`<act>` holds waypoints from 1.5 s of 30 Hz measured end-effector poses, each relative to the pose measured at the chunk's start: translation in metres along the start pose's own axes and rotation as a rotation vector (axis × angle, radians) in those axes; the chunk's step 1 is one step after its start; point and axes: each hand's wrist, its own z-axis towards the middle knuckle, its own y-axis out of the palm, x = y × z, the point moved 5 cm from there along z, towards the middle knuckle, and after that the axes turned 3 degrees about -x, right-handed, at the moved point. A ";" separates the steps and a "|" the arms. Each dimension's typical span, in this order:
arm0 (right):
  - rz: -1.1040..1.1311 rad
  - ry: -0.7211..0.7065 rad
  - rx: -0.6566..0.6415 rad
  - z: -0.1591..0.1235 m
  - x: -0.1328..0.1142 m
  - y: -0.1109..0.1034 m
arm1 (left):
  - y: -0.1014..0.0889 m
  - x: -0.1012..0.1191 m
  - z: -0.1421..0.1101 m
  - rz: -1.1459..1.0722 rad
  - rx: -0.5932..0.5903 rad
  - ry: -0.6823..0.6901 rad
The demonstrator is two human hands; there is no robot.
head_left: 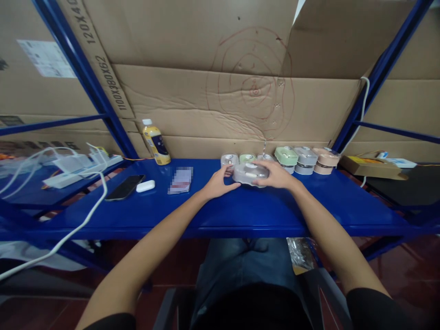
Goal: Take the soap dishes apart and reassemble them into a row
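A translucent grey lidded box (250, 174) with a pale piece on its front is between my two hands, just above or on the blue tabletop. My right hand (277, 175) grips its right end, fingers over the top. At its left end, my left hand (220, 182) curls its fingers against the side, thumb stretched along the front lower edge. Behind are similar small boxes, a grey one (229, 159) and a green one (247, 158), partly covered by the held box. To the right stand stacked boxes in green (286, 156), grey (305, 156) and peach (325, 158).
On the blue table (220, 213) at left are a yellow-labelled bottle (157, 143), a phone with a lit, blurred screen (180, 179), a white earbud case (145, 186) and a dark phone (125, 187). A white cable (82, 223) crosses the left side. Cardboard (172, 91) walls the back.
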 end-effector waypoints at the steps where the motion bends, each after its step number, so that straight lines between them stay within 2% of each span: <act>1: -0.031 0.063 0.071 0.001 0.006 -0.008 | -0.002 -0.001 0.001 0.028 0.053 -0.003; 4: -0.195 0.338 0.244 0.008 0.029 -0.026 | -0.006 -0.005 0.003 0.110 0.132 -0.021; 6: -0.327 0.475 0.280 0.018 0.041 -0.029 | -0.005 -0.007 0.004 0.139 0.128 -0.028; 9: -0.490 0.575 0.258 0.038 0.050 -0.020 | -0.004 -0.009 0.004 0.161 0.122 -0.028; 12: -0.558 0.670 0.259 0.051 0.055 -0.006 | -0.004 -0.010 0.004 0.184 0.125 -0.032; 16: -0.616 0.714 0.338 0.054 0.056 0.007 | -0.002 -0.009 0.005 0.219 0.102 -0.036; 20: -0.678 0.682 0.390 0.054 0.057 0.013 | 0.003 -0.002 0.004 0.286 0.076 -0.038; 24: -0.646 0.664 0.439 0.053 0.054 0.010 | 0.006 0.012 0.002 0.462 0.072 -0.003; 26: -0.600 0.598 0.475 0.052 0.045 0.006 | 0.004 0.014 0.004 0.550 0.090 -0.019; 30: -0.466 0.366 0.499 0.045 0.015 -0.002 | 0.003 0.004 0.022 0.632 0.087 -0.094; 34: -0.364 0.230 0.413 0.034 -0.008 0.003 | 0.006 -0.011 0.045 0.622 0.040 -0.165; 37: -0.313 0.181 0.349 0.030 -0.015 0.013 | 0.004 -0.016 0.049 0.581 0.010 -0.217; 42: -0.229 0.107 0.279 0.030 -0.020 0.026 | -0.015 -0.004 0.028 0.631 0.038 -0.199; 45: -0.111 0.000 0.137 0.032 -0.026 0.037 | -0.029 0.002 0.012 0.640 0.112 -0.254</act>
